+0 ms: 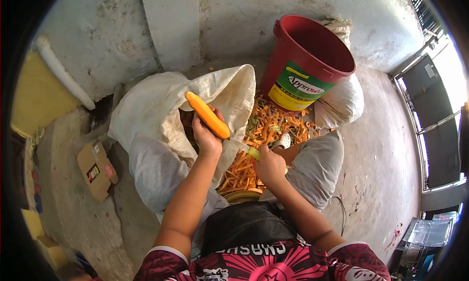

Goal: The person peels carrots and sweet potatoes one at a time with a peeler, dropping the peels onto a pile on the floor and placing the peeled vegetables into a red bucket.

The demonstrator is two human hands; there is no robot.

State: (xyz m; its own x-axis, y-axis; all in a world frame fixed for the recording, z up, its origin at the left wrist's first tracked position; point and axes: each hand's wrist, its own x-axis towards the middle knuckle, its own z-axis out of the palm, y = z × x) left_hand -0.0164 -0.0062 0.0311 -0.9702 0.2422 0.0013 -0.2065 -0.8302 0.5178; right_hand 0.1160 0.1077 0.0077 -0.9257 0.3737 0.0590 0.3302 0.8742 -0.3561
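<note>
My left hand (pixel 205 137) grips a long orange carrot (pixel 207 115), held slanting up to the left over the open mouth of a white sack (pixel 146 105). My right hand (pixel 269 164) holds a peeler with a green handle (pixel 254 153), its metal end touching the carrot's lower tip. Below the hands lies a heap of orange carrot peelings (pixel 264 129) on the floor between my knees.
A red plastic bucket (pixel 305 61) with a green and yellow label stands tilted behind the peelings, next to a filled white bag (pixel 342 102). A small cardboard box (pixel 96 169) lies on the concrete floor at left. A grey wall rises at the back.
</note>
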